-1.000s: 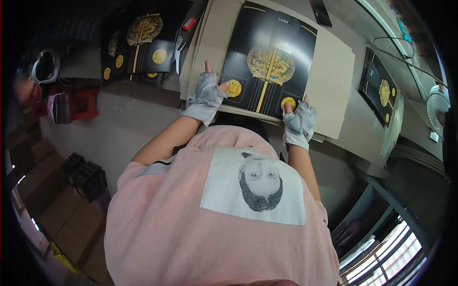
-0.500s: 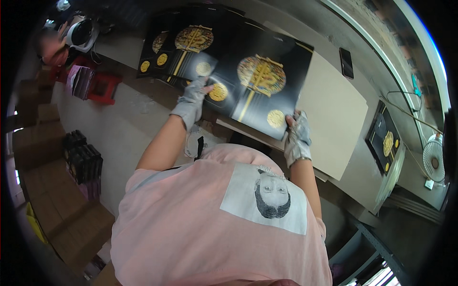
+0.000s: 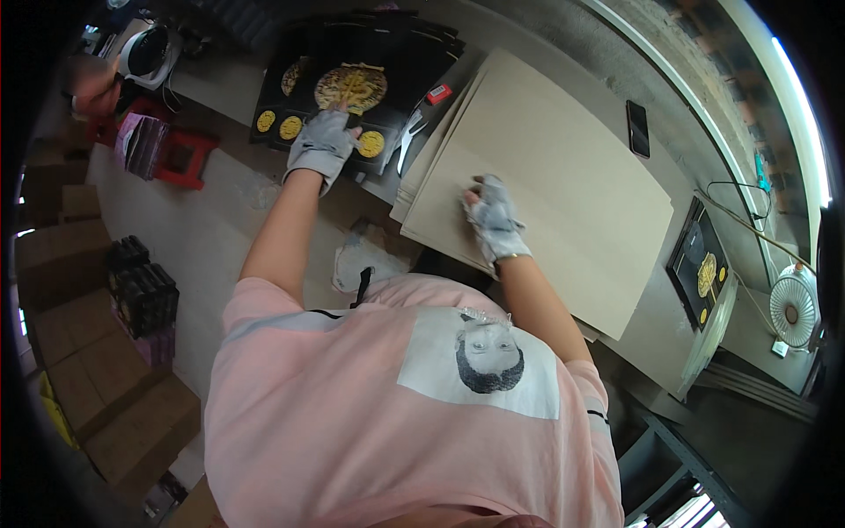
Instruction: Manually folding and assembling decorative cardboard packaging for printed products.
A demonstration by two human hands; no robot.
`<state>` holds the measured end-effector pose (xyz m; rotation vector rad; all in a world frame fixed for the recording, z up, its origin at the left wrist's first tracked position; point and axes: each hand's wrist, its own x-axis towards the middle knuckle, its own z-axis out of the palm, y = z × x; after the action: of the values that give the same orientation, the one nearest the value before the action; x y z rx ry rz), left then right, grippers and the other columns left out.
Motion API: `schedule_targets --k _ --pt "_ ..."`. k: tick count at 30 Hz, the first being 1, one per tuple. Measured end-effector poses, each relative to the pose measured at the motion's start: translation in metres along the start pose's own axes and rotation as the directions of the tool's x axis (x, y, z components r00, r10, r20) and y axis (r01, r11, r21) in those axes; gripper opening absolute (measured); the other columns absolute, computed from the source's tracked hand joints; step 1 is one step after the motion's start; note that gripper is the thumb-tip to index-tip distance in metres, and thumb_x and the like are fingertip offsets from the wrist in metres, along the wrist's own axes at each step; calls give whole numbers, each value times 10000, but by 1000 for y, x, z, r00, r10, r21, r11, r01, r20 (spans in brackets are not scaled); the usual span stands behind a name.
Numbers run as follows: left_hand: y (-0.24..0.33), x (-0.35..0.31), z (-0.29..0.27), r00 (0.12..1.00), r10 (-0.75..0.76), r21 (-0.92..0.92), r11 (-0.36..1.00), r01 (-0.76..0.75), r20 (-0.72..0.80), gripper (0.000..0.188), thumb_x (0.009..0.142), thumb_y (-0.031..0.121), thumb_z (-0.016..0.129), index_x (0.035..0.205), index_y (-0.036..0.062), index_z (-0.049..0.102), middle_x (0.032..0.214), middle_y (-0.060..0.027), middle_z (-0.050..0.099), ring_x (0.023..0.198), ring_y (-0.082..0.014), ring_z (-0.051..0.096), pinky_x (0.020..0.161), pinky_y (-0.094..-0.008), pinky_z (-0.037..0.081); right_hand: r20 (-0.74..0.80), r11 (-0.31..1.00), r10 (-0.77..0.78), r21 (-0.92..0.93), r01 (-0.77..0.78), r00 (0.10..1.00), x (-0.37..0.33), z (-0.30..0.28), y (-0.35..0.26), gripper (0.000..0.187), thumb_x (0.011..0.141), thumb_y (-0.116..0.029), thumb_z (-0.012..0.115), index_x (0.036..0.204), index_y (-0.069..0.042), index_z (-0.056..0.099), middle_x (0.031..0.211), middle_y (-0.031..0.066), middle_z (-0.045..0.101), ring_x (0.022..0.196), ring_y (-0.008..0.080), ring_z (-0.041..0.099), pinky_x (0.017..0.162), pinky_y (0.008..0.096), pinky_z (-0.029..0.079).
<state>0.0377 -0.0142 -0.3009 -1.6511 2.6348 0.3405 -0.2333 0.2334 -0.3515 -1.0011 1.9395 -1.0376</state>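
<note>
Left hand [image 3: 324, 145]: gloved, palm down, fingers spread on black-and-gold printed sheets [image 3: 361, 84], 11 o'clock. Right hand [image 3: 495, 216]: gloved, fingers part-curled over beige boards [image 3: 572, 180], 2 o'clock; spread or pressed together, cannot tell. Dark phone [image 3: 638, 129] on surface [image 3: 585, 75], beyond boards.

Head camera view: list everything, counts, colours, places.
Glossy printed panels: several, black-and-gold, upper left
Similar panel stack: one, black-and-gold, right
Flat rectangular boards: several, beige, centre
Phone: one, black, beside boards
Small boxy object: one, red, beside boards
Scissors-like tool: one, pale, beside panels
Round caged fan: one, white, far right
Plastic stool: at least one, red, left
Cardboard boxes: several, brown, lower left
Co-worker: one, colours unclear, upper left
Fabric shirt: one, pink, bottom
Left hand: one, grey-gloved, over panels
Right hand: one, grey-gloved, over boards
</note>
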Motion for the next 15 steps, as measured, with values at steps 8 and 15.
schedule_targets --k 8,15 --pt "91 -40 36 957 272 121 958 -260 -100 721 978 337 512 1619 51 351 1656 -178 389 1534 -363 363 1260 -459 306 -449 574 -125 -760 -304 885 -72 -150 79 637 988 -393 626 1474 6 530 1494 261 540 1436 414 460 1184 492 389" --pt "175 -70 60 947 283 -50 959 -279 149 772 998 361 524 1606 -57 294 1631 -262 383 1533 -402 344 1277 -458 265 -523 505 27 -728 -463 852 -86 -154 68 690 1021 -475 557 1525 -10 489 1601 274 430 1509 421 378 1234 488 322"
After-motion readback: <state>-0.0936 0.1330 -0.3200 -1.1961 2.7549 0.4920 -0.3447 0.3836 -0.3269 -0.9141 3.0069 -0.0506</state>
